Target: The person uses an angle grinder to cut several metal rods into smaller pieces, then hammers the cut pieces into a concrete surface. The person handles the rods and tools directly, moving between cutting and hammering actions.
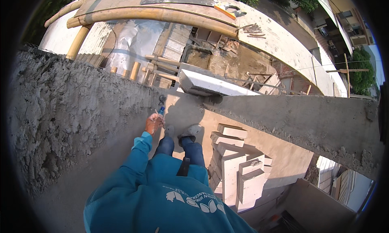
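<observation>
My left hand (154, 124) reaches out in front of my left leg, its fingers drawn together. A thin pale sliver shows at the fingertips, too small to name. Just beyond the fingers is a small clear plastic bottle (161, 110) with blue on it; whether the hand touches it I cannot tell. A little farther on, a small dark object (162, 99) lies by the foot of the rough wall. My right hand is out of the picture.
A rough concrete wall (81, 99) rises on my left. Pale blocks (231, 168) are stacked at my right, beside a low grey wall (300, 119). Ahead, beyond the edge, are bamboo poles (158, 16), a ledge bearing an orange-edged tool (225, 12), and rubble far below.
</observation>
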Demonstrator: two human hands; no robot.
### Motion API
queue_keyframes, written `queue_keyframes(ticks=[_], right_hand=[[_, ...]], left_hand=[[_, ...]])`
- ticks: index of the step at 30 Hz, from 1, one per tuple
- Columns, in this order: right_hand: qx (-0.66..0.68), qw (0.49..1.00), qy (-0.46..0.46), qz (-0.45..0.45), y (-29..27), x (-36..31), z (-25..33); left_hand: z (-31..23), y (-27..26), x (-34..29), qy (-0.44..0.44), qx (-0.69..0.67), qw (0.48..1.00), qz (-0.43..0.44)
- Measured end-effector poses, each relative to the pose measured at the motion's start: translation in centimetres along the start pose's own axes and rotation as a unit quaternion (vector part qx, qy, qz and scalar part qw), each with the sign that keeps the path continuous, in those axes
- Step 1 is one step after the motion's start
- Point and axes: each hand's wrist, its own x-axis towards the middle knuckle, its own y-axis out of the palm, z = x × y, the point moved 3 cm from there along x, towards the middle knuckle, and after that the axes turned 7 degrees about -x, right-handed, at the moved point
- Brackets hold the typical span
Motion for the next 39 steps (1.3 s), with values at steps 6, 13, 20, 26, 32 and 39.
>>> queue_keyframes(ticks=[6, 13, 20, 26, 32, 39], right_hand=[[0.091, 0.995, 0.014, 0.027, -7.1, 0.7, 4.6], [0.166, 0.983, 0.078, 0.030, -10.8, -0.3, 8.2], [0.278, 0.942, 0.187, 0.014, -8.8, -0.6, 8.0], [0.265, 0.940, 0.214, 0.014, -8.2, -3.8, 12.9], [0.267, 0.937, 0.223, 0.013, -7.6, -5.2, 17.5], [0.270, 0.935, 0.229, 0.006, -7.0, -6.1, 20.3]], left_hand=[[-4.9, 6.9, 0.6, 0.026, 0.050, 0.997, -0.045], [-7.3, 14.2, 4.4, 0.009, -0.035, 0.999, 0.007], [-9.9, 20.8, 11.9, -0.031, 0.036, 0.994, 0.100], [-12.3, 22.9, 17.5, -0.069, 0.074, 0.989, 0.105], [-14.1, 26.2, 21.9, -0.078, 0.095, 0.983, 0.139], [-13.0, 29.8, 24.5, -0.097, 0.097, 0.973, 0.186]])
